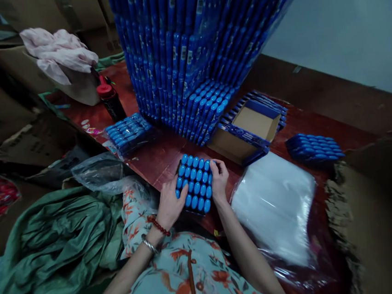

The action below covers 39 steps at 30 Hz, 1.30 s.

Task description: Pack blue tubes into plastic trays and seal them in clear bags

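A tray of glossy blue egg-shaped capsules [195, 180], set in rows, is held over the front edge of the red table. My left hand [172, 202] grips its left side, the thumb lying across the capsules. My right hand [219, 178] has its fingers closed on the tray's right edge. Beyond the tray, a low stack of similar blue capsule trays [209, 102] stands against a tall wall of blue packs. To the right of my right hand lies a pile of clear plastic bags [274, 204].
Open cardboard display boxes [252, 125] sit behind the bags. More blue capsules rest in a wrapped pack [128, 132] at left and a stack [314, 147] at right. A red-lidded bottle [110, 97] stands at back left. Green cloth [65, 233] and cartons crowd the left side.
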Motion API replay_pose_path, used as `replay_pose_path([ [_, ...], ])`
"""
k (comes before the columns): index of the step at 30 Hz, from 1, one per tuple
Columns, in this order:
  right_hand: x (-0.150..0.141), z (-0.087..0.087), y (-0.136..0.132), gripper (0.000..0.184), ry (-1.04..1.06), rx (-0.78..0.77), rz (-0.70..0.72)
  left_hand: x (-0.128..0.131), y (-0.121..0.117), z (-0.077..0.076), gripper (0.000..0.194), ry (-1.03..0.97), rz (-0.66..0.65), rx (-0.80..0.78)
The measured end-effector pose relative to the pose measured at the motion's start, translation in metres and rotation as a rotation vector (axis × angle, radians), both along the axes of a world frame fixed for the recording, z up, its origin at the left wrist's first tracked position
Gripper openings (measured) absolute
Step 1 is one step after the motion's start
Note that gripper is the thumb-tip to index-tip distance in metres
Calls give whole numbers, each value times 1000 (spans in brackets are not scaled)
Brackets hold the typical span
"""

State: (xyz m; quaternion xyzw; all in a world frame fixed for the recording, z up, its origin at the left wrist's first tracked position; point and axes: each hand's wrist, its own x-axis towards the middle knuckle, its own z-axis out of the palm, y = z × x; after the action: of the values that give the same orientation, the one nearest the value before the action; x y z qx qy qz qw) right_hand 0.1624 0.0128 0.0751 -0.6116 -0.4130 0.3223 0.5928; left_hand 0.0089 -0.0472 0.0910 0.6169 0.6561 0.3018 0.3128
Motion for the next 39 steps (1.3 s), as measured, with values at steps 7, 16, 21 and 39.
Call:
replay_pose_path([
  [7,0,-8,3,29,-252,3,173,-9,4,-6,56,-233,-55,44],
  [16,9,-25,15,34,-379,-142,367,0,28,2,62,101,-166,118],
  [21,3,-29,10,38,-323,-144,351,18,49,4,51,281,-264,205],
  [39,196,-20,-123,52,-933,-289,201,-21,40,-8,61,-219,-253,-19],
])
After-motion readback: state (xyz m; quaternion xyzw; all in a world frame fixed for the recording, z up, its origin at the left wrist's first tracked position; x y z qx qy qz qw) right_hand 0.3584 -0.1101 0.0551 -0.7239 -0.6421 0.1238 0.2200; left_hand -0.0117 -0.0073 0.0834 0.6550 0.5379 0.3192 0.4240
